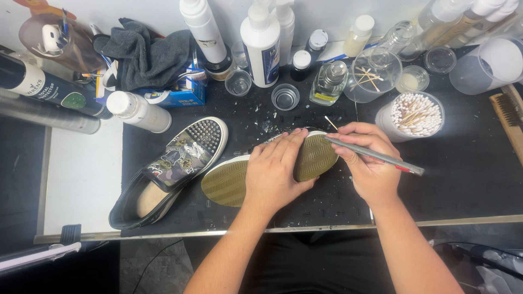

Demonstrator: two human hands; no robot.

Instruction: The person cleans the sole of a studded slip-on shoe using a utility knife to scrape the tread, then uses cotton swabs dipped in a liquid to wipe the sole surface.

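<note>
- An upturned shoe [313, 158] lies sole-up at the middle of the dark surface [468, 174], its olive ribbed sole facing the camera and its toe pointing right.
- The left hand [275, 169] lies flat across the middle of the sole, fingers spread, pressing it down rather than gripping.
- The right hand [370, 163] is closed around a slim grey tool [376, 157], whose tip touches the toe end of the sole.
- Just left of it the matching slip-on shoe [171, 169] sits upright, with a patterned upper and a studded toe.
- To the right, a round tub [417, 115] is packed full of cotton swabs, standing on end.
- Farther back, a clear cup [373, 76] holds a few used sticks, and a small clear dish [412, 79] beside it holds a pale liquid.
- Two small clear cups [238, 83] and [285, 97] stand near the middle; what they hold cannot be told.
- A square glass bottle [328, 83] and white spray bottles [260, 41] line the far edge.
- A grey cloth [144, 54] is heaped on a blue box [182, 95] at far left.
- A brush [509, 117] lies at the right edge.
</note>
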